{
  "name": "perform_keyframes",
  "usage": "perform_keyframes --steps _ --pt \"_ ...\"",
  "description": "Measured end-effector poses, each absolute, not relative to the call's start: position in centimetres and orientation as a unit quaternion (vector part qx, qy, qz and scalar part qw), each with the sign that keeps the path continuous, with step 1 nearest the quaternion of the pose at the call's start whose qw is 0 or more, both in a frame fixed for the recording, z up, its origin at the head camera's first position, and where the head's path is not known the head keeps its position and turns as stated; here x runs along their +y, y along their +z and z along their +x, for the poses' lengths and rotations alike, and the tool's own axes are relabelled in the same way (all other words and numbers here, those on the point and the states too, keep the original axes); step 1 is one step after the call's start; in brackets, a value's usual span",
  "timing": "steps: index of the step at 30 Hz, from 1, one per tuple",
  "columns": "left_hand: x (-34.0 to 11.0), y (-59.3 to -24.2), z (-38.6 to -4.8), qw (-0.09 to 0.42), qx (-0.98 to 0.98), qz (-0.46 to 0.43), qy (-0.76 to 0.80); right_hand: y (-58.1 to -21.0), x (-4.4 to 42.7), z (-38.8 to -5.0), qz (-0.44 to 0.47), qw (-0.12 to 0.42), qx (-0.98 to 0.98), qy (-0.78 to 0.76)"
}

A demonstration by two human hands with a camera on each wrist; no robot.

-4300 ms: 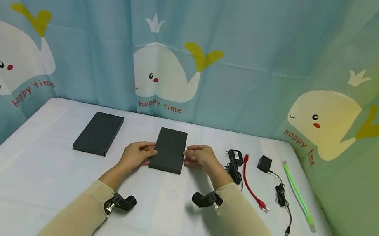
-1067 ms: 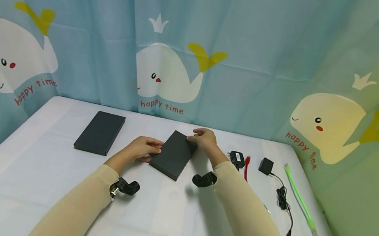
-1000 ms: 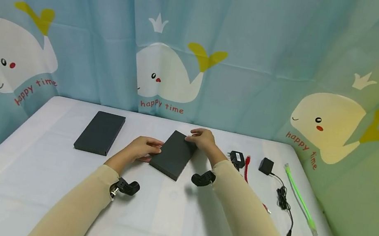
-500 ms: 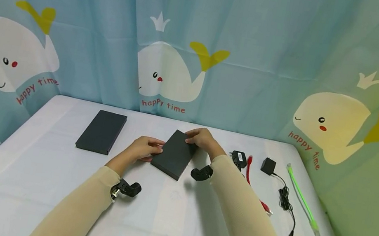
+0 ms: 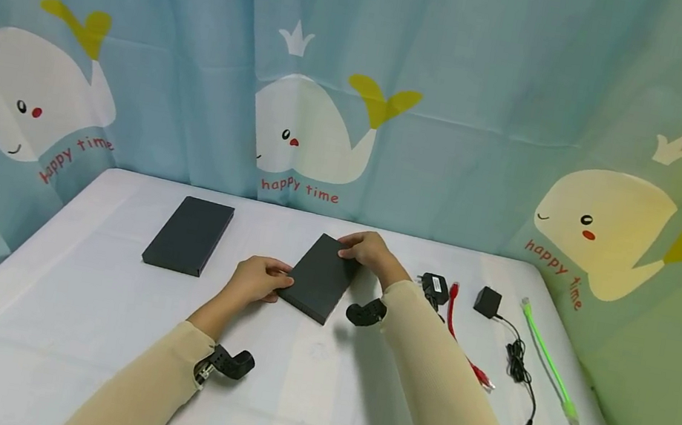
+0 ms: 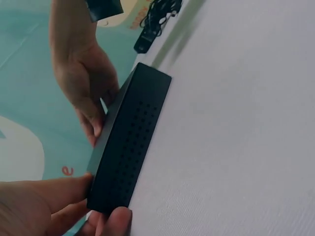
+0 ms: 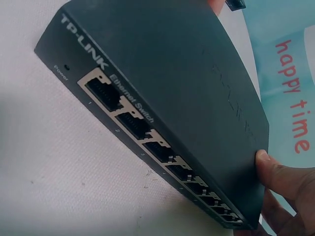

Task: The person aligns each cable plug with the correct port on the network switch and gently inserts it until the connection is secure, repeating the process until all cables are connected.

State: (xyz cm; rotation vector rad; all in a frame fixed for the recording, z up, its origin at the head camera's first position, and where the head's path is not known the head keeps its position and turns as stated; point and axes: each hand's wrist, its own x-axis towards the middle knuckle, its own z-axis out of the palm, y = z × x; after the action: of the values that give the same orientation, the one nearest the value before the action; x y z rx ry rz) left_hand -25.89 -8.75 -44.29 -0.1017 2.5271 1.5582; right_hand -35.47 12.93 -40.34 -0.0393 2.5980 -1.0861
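A black TP-LINK Ethernet switch [image 5: 317,280] lies at a slant on the white table, mid-view. My left hand [image 5: 255,279] grips its near left corner between thumb and fingers; in the left wrist view, the perforated side [image 6: 135,140] shows. At the far right corner, my right hand [image 5: 371,254] pinches the switch, with the thumb [image 7: 275,169] on top and other fingers partly hidden beneath. A row of ports [image 7: 133,120] faces the right wrist camera. A similar flat black box [image 5: 188,235] rests to the left, touched by neither hand.
Right of the hands lie a black power adapter [image 5: 434,288], a red network cable [image 5: 479,375] partly behind my right sleeve, a second adapter [image 5: 488,302] with a bundled cord, and a green network cable [image 5: 549,362]. A whale-print curtain [image 5: 470,166] hangs behind the table.
Since the oldest frame the switch has turned clockwise, and my right hand has gone from its right side to the far right corner. Lately my left hand has slid towards the near left corner.
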Motion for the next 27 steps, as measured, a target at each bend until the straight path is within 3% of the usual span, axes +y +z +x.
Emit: perform_keyframes --steps 11,27 --pt "-8.2 -43.8 -26.2 0.078 0.839 -0.042 0.537 -40.4 13.1 -35.3 -0.024 0.141 0.915 -0.378" --pt "-9.3 -43.1 -28.2 0.140 0.845 -0.024 0.516 -40.9 13.4 -34.7 0.003 0.126 0.907 -0.403"
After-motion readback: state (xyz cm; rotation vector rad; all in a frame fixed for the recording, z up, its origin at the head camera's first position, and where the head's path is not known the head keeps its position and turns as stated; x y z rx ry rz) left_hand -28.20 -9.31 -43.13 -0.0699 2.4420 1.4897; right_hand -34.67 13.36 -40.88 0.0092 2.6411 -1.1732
